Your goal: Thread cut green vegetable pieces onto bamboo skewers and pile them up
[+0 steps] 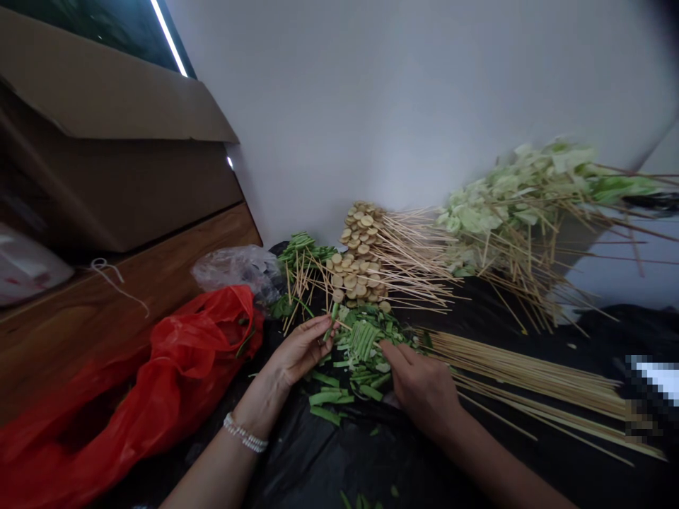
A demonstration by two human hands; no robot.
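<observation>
My left hand (300, 351), a beaded bracelet on its wrist, pinches a short green vegetable stem (332, 319). My right hand (424, 385) is closed round a bamboo skewer that carries a row of green stem pieces (365, 341). The skewer's bare tip (343, 324) points left and meets the stem at my left fingers; whether it has gone through, I cannot tell. Beneath both hands lie loose cut green pieces (332, 397) on black plastic sheeting (297, 452). Just behind them are skewers of round, pale brown slices (361, 276).
Bare bamboo skewers (520, 367) lie to the right. Skewered pale green leaves (509, 191) are piled at the back right, and green skewered bundles (302, 249) at the back left. A red plastic bag (185, 360), a clear bag (238, 268) and a cardboard box (132, 177) occupy the left.
</observation>
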